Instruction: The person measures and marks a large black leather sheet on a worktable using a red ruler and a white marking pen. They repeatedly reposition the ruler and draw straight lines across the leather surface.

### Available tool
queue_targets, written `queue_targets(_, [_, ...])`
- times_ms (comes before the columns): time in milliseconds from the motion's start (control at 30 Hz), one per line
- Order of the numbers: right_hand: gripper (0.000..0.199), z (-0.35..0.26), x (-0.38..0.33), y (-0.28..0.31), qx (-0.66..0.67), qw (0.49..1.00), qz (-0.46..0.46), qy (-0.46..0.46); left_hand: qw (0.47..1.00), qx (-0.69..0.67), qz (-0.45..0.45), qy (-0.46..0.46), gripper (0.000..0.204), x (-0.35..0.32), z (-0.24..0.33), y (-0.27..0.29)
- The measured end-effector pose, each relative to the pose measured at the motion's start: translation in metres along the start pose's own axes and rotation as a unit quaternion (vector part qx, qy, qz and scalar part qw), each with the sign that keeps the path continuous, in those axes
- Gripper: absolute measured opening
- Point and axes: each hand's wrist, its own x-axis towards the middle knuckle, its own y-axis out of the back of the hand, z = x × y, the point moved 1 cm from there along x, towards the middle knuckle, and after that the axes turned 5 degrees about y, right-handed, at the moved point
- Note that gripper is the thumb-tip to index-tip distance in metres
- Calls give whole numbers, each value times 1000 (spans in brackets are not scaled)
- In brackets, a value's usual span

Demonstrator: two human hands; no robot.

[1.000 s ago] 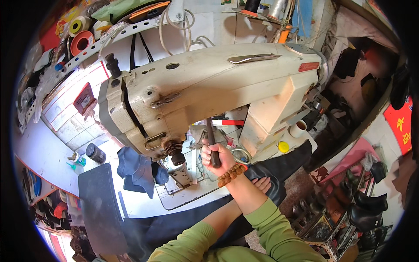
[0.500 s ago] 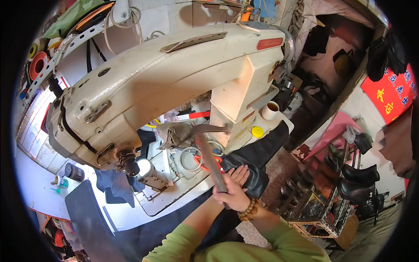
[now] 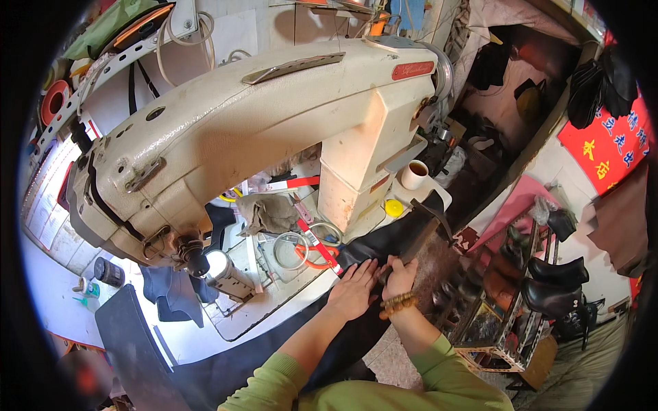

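My right hand (image 3: pixel 399 277), with a beaded bracelet at the wrist, is closed around the handle of a hammer (image 3: pixel 439 219). The hammer's curved, narrow head points away from me, over the black leather (image 3: pixel 384 240) at the table's right edge. Flat on that leather lies my left hand (image 3: pixel 353 291), fingers stretched out, right beside the right fist. Just left of it are scissors with orange handles (image 3: pixel 317 259), a red and white strip (image 3: pixel 319 246) and a clear ring-shaped roll (image 3: pixel 290 251). A crumpled grey cloth (image 3: pixel 271 214) rests farther back.
A large cream sewing machine (image 3: pixel 240 123) arches over the table. A cup of dark drink (image 3: pixel 414 175) and a yellow lid (image 3: pixel 393 208) stand by its column. To the right is a rack (image 3: pixel 507 356) with shoes. Blue-grey cut pieces (image 3: pixel 175 291) lie at left.
The hammer has swung from above the table's middle to the right, down over the leather. My right hand has moved right, off my left forearm. The view has shifted slightly.
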Motion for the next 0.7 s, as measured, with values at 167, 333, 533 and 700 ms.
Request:
queue_targets(167, [19,3,36,-20,-17,994,9,-107,999,29,-9,10,75,1,1,4])
queue_targets(333, [26,3,57,-28,-48,975,-99,-191,999,34,22,14,73,1,0,-1])
queue_targets(533, [30,-12,87,18,-109,946,-203,-227,998,10,66,15,71,-1,-2,-5])
queue_targets(700, [18,-5,70,46,-185,966,-163,-76,997,47,55,-1,69,-13,-3,-4])
